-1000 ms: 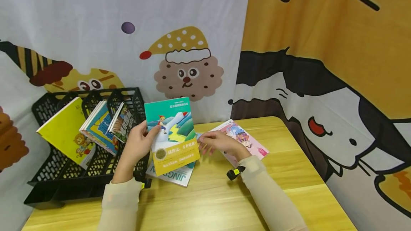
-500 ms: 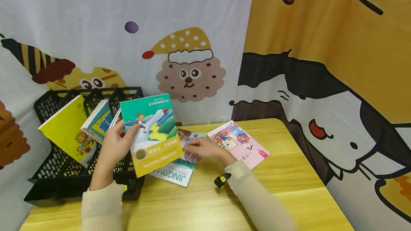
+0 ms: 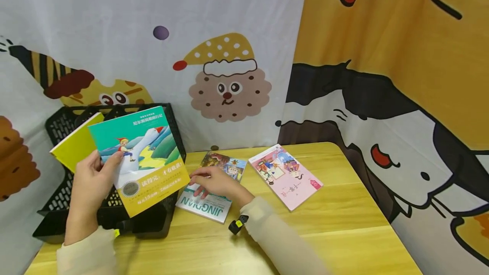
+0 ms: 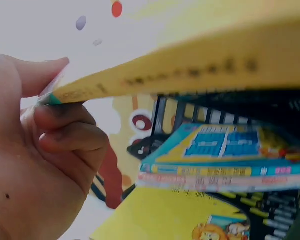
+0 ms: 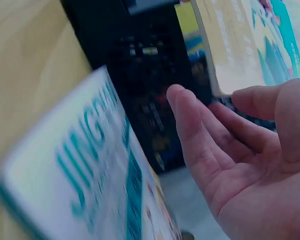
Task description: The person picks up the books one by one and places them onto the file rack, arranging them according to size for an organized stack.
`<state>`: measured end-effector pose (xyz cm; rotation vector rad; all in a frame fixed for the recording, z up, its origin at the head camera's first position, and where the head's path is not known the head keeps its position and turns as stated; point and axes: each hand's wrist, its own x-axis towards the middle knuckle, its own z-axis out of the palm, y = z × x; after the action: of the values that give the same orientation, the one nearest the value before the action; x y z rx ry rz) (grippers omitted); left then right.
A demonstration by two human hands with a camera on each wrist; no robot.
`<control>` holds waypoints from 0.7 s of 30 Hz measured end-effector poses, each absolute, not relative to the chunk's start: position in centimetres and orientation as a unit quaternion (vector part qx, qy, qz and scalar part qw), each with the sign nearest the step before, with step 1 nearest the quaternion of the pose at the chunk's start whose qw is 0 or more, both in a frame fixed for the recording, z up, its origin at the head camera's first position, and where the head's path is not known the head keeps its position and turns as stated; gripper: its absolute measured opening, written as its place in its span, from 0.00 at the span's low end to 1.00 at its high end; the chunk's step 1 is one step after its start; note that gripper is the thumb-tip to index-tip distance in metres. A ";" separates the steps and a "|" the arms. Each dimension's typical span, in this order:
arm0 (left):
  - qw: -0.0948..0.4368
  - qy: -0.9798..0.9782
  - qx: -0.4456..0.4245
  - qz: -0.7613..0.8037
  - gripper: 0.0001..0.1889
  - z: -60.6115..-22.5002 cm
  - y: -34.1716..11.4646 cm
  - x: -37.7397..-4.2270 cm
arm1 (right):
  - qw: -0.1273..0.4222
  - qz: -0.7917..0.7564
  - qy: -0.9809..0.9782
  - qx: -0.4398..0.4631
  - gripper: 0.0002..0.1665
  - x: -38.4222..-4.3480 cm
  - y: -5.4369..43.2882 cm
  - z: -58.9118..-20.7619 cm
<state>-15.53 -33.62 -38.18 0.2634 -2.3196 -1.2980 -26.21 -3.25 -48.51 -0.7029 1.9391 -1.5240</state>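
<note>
My left hand [image 3: 89, 186] holds a picture book [image 3: 143, 150] by its left edge, thumb on the front cover and fingers behind. The book has a green top, a white goose and a yellow band, and it is raised in front of a black rack [image 3: 154, 224]. In the left wrist view, curled fingers [image 4: 75, 135] lie under its spine. My right hand [image 3: 219, 183] hovers by the book's lower right corner, over a book lettered JINGDIAN [image 3: 204, 210]. The right wrist view shows its thumb and fingers apart, the thumb tip close to the held book's corner.
In the rack lean a yellow book [image 3: 78, 143] and thinner books with blue and pink spines [image 4: 205, 175], mostly hidden from the head view. A pink book [image 3: 284, 177] lies on the wooden table [image 3: 324, 241] at right. A printed curtain [image 3: 229, 7] hangs behind.
The left hand has carried the goose book leftward from above the table to in front of the rack. The right hand has followed it left, uncovering the pink book and more of the JINGDIAN book.
</note>
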 end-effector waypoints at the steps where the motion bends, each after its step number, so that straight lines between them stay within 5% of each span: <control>1: 0.241 -0.839 0.107 -0.476 0.19 -38.1 -33.8 -15.4 | 0.288 -0.573 0.722 -0.261 0.25 -25.9 -3.8 -48.5; 11: 0.296 -0.778 0.214 -0.511 0.06 -36.9 -36.0 -13.9 | 0.309 -0.548 0.731 -0.265 0.42 -23.4 -8.7 -49.2; 21: 0.427 -0.600 0.144 -0.661 0.12 -36.9 -39.5 -11.9 | 0.275 -0.558 0.746 -0.237 0.40 -22.1 -10.1 -49.5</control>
<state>-11.92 -39.47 -36.86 0.3591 -1.4999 -1.6519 -22.11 -10.14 -49.47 -0.6373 2.0059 -1.4990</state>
